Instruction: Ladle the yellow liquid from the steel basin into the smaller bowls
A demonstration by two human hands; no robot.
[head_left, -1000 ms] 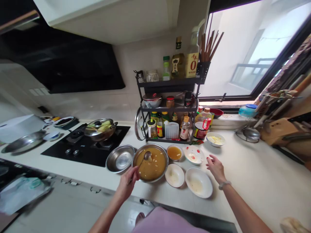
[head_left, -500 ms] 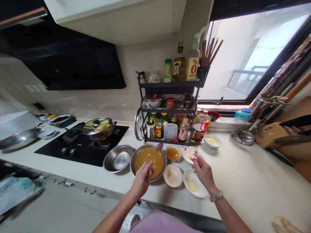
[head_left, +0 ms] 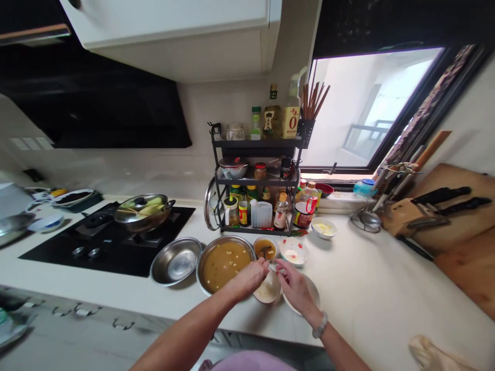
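My left hand (head_left: 252, 275) is closed on a spoon (head_left: 266, 251), whose bowl end dips into a small bowl (head_left: 256, 244) of orange-brown liquid. Just right of it, my right hand (head_left: 296, 288) hovers with loosely curled fingers, the fingertips slightly apart and nothing visible in them. Beneath the hands, a white bowl (head_left: 267, 298) with a little pale residue is partly covered. A large steel basin (head_left: 199, 270) of brown liquid with pale bits stands to the left. A white dish (head_left: 314, 293) lies partly under my right hand.
A steel bowl (head_left: 176, 260) sits beside the stove (head_left: 127, 252), where a lidded pan (head_left: 145, 216) stands. Behind are a seasoning rack (head_left: 257, 180) and a red-patterned bowl (head_left: 296, 252). A bowl of pale shreds (head_left: 324, 228) and a knife block (head_left: 404, 214) are on the right.
My left hand has moved right, bringing the spoon from the large basin into the small bowl of liquid. My right hand has moved left and lower, close to the left. The view has shifted.
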